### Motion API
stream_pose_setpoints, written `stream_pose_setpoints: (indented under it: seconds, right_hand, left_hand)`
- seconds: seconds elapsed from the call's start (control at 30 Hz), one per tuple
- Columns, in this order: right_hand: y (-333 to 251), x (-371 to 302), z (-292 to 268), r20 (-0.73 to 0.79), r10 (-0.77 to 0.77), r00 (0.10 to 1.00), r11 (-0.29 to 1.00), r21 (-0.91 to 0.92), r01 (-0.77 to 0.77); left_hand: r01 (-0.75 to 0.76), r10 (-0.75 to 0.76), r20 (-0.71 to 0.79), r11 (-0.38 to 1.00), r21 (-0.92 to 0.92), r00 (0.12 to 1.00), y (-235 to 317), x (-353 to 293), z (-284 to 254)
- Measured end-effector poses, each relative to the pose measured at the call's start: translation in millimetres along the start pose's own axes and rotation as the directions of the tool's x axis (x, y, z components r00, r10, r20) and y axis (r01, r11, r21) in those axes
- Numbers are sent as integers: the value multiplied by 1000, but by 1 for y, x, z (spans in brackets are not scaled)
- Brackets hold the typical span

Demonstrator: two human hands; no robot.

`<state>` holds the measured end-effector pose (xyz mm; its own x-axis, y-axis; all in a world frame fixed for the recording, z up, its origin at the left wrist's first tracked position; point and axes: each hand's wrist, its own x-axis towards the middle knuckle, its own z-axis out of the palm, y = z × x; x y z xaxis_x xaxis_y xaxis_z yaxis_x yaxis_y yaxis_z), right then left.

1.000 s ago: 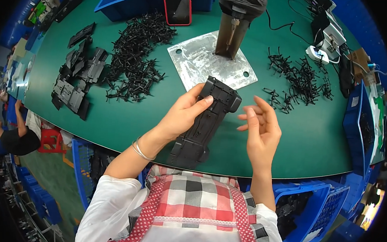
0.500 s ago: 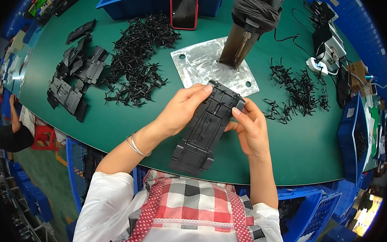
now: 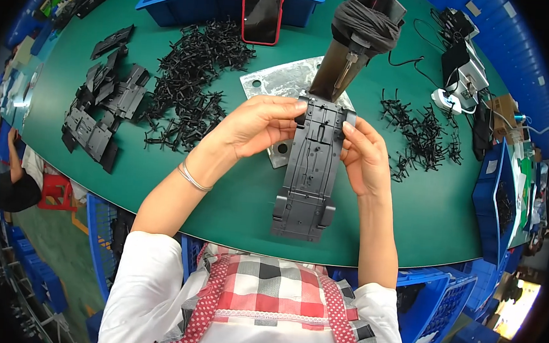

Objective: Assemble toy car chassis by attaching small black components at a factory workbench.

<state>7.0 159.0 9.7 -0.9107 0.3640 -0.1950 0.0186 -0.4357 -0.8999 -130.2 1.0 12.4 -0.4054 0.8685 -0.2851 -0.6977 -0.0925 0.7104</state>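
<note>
A long black plastic chassis plate hangs between my hands, its far end close to the foot of an upright tool post. My left hand pinches the plate's far left corner, thumb on top. At the far right corner my right hand grips the edge with thumb and fingers. Under the plate's far end lies a silvery metal base plate, partly covered by it. Dark cloth is wrapped around the post's upper part.
Small black plastic parts lie in a large heap on the left and a smaller pile on the right. More black plates are stacked far left. Behind stand a blue bin and a red-framed phone; cables and a charger lie right.
The chassis plate has swung from slanted to nearly upright in view, its near end moving right. Both hands have shifted with it, and its far end is nearer the post.
</note>
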Motion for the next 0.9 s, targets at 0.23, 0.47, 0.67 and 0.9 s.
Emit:
stream_pose_setpoints:
  seconds: [0.23,0.47,0.67,0.9]
  right_hand:
    - [-3,6,12,-12,-28,1000,999,15,28]
    - [-8,11,22,-35,-32,999,999,-5,32]
    - [-6,13,21,-36,-60,998,998,-9,60]
    - [-10,13,26,-46,-70,996,997,29,72]
  left_hand:
    - [-37,37,46,999,8,998,10,-4,-7]
    - [-40,40,3,999,5,999,13,-2,-10]
    - [-43,42,5,998,37,999,17,-2,-10]
    - [-60,59,19,996,64,998,21,0,-13]
